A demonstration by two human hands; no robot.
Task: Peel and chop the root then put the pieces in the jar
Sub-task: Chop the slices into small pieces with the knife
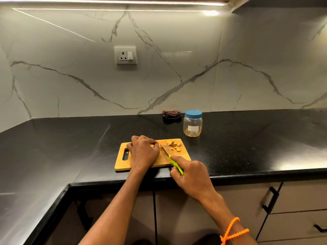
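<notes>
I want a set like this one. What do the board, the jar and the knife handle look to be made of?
Board: likely wood or bamboo, with a matte honey-tan face and a darker edge band.
Jar: clear, slightly hazy wall with soft shine, probably plastic, though glass is possible; its blue lid looks like plastic.
Knife handle: bright green and smooth, most likely plastic; the right hand covers most of it.

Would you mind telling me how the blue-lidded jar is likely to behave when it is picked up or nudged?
The jar looks like thin clear plastic and nearly empty, so it is probably light and may slide or tip if nudged on the glossy countertop. Its smooth rounded wall could feel slippery. The blue lid is on.
</notes>
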